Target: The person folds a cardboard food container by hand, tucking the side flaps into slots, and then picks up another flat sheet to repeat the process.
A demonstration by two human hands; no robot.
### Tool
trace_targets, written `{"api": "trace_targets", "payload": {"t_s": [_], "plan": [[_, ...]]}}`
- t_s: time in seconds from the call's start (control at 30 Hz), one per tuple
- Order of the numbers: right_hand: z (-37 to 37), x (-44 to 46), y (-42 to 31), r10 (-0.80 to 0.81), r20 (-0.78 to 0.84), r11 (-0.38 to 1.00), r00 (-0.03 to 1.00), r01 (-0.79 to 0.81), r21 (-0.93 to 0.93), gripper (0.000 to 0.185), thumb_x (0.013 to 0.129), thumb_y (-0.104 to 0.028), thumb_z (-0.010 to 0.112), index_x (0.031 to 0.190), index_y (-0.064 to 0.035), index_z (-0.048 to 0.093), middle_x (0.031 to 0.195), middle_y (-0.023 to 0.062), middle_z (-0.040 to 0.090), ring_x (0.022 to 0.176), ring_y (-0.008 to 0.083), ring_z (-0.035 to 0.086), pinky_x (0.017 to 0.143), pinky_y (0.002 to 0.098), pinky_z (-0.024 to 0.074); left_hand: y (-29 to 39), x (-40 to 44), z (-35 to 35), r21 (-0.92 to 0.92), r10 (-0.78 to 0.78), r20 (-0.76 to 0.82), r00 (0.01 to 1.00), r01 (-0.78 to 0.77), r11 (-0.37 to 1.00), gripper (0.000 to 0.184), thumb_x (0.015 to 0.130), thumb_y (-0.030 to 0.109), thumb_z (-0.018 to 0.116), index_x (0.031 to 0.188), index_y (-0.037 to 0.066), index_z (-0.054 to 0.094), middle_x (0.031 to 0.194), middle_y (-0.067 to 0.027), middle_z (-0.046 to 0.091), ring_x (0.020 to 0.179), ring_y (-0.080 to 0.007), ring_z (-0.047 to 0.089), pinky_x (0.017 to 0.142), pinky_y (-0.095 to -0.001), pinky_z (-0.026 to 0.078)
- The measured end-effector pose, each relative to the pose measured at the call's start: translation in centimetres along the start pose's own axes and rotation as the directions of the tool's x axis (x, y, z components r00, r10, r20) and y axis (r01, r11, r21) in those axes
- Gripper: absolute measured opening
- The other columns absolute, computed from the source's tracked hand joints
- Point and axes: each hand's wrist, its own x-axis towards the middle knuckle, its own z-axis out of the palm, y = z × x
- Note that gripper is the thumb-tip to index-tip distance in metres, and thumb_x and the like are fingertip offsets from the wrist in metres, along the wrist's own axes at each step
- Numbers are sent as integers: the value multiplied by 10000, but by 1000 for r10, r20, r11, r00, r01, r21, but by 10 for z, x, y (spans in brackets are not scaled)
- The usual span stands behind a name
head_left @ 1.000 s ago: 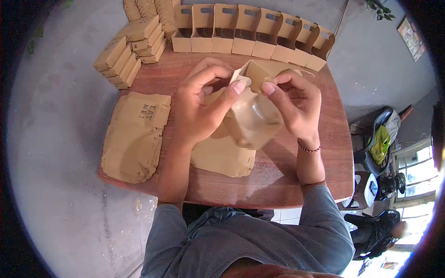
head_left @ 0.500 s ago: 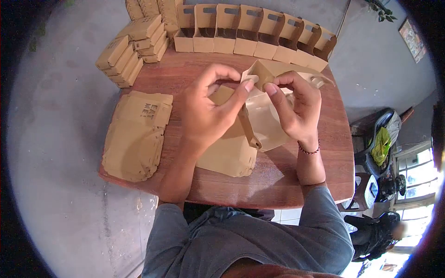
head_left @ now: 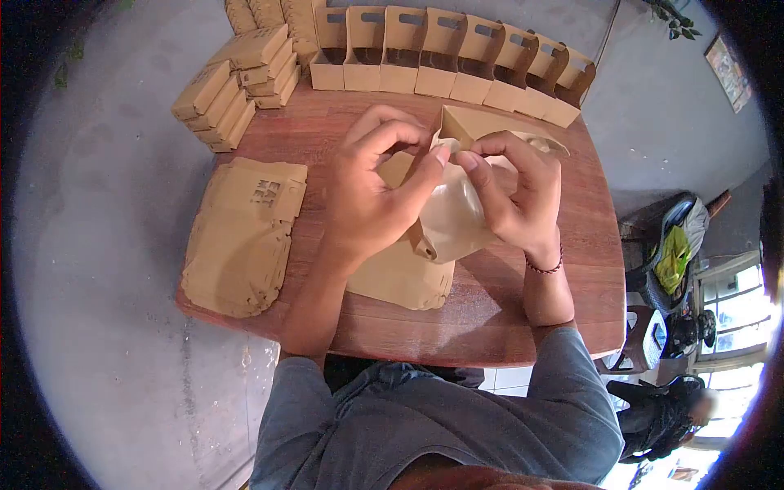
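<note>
Pinching, left hand (head_left: pixel 371 192): grip closed on the near edge of a part-folded cardboard carton (head_left: pixel 457 214), thumb and fingertips together at the rim.
Right hand (head_left: pixel 521 192): grip also on the carton, thumb and fingers pinching right beside the left thumb; a braided bracelet (head_left: pixel 543 263) circles the wrist.
Carton: up between both hands, over the middle of the surface (head_left: pixel 531 327), its glossy face catching the light, a strip with a small hole hanging on the left side.
Below the carton: flat cardboard (head_left: pixel 400 282) lying on the wood, partly covered from view.
Left side: a pile of flat cut blanks (head_left: pixel 237 245) with "EAT ME!" lettering.
Far edge: 8 handled cartons (head_left: pixel 441 73) upright in a curved row, slots at the top.
Far left corner: stacked folded boxes (head_left: pixel 214 110), right beside that row.
</note>
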Motion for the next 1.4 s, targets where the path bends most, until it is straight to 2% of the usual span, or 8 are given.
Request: {"api": "trace_targets", "payload": {"t_s": [0.17, 0.23, 0.43, 0.7, 0.97, 1.07, 1.13, 1.4], "plan": [[-1, 0, -1, 12, 18, 1000, 1000, -13, 24, 65, 823, -23, 707, 859, 6, 661, 766, 146, 685, 677, 258, 684, 614, 316, 508, 0, 1, 5, 77, 143, -74, 987, -137, 988, 111, 786, 25, 740, 826, -6, 640, 848, -73, 617, 757, -159, 636, 662, -279, 501], [-1, 0, -2, 23, 22, 999, 999, -24, 34, 63, 825, -22, 705, 857, 5, 657, 763, 146, 683, 675, 258, 683, 611, 315, 504, 4, 3, 4, 251, 310, -68, 948, -285, 925, 114, 781, 16, 739, 818, -3, 632, 847, -73, 616, 733, -170, 638, 638, -290, 502], [-1, -1, 1, 24, 15, 998, 1000, -25, 55, 63, 831, -31, 701, 855, -1, 651, 748, 143, 678, 668, 256, 682, 604, 312, 499, 2, 4, 4, 301, 365, -88, 927, -324, 897, 130, 764, 8, 743, 826, 2, 628, 855, -71, 614, 746, -179, 640, 648, -297, 505], [-1, 0, 0, 65, 36, 993, 997, -68, 94, 63, 830, -45, 703, 859, -11, 659, 756, 147, 683, 672, 267, 687, 604, 319, 502, 5, 3, 2, 302, 329, -36, 944, -303, 904, 127, 775, 31, 737, 840, -1, 633, 886, -77, 620, 783, -195, 647, 668, -298, 506], [1, 1, 5, -157, 44, 977, 987, 162, -136, 64, 825, -9, 641, 884, -11, 615, 706, 142, 610, 610, 339, 601, 550, 402, 458, -1, 5, -3, 189, 250, 22, 968, -249, 950, 105, 794, 43, 708, 838, -10, 628, 900, -99, 618, 826, -216, 642, 714, -318, 501], [-2, 2, 2, -135, 84, 974, 987, 148, -170, 74, 812, 4, 639, 879, -16, 618, 730, 146, 628, 635, 334, 624, 569, 397, 478, 1, 3, -3, 190, 185, 27, 982, -187, 964, 98, 795, 40, 700, 834, -11, 626, 896, -100, 618, 823, -218, 641, 708, -314, 498], [-5, 3, 3, -125, 97, 984, 987, 135, -114, 74, 814, 2, 639, 883, -18, 623, 743, 144, 638, 651, 333, 634, 580, 392, 489, -1, 4, -7, 178, 196, 103, 975, -212, 961, 99, 827, -32, 677, 877, -54, 594, 965, -104, 593, 883, -133, 598, 759, -247, 493], [-10, -1, 10, -201, 47, 978, 978, 203, -42, 70, 789, -13, 701, 855, -7, 679, 782, 144, 688, 697, 312, 679, 626, 366, 537, 6, -1, -8, 142, 141, 138, 980, -161, 977, 92, 837, -38, 657, 890, -70, 590, 1004, -122, 578, 899, -120, 595, 752, -232, 498]]}}
